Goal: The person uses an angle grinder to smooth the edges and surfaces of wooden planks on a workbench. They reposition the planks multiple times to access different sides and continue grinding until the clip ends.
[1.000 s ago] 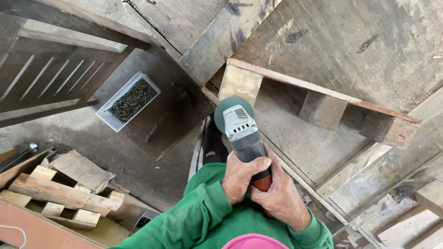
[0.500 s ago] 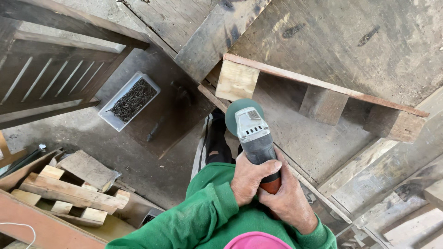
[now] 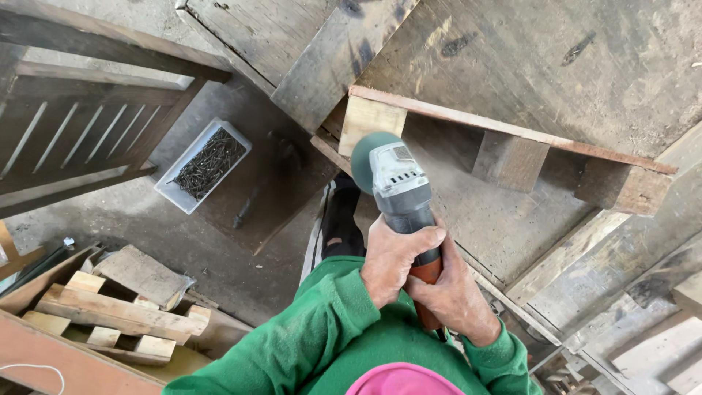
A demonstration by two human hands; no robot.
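Grinder (image 3: 398, 186) gripped tight in left hand (image 3: 391, 260) and right hand (image 3: 453, 292), disc beside near-left wooden block (image 3: 369, 121) of pallet (image 3: 512, 135); best steadied, pressed lightly, kept off trouser leg.

Concrete floor (image 3: 146, 219) w/ tray of nails (image 3: 203, 165), wood offcuts (image 3: 121, 311), pallet (image 3: 504, 146).

Grinder handle (image 3: 428, 274) hidden under both hands; disc face unseen.

Both hands (image 3: 424, 274) gripping an angle grinder (image 3: 398, 190), wooden pallet (image 3: 504, 146) ahead, tray of nails (image 3: 203, 165) left
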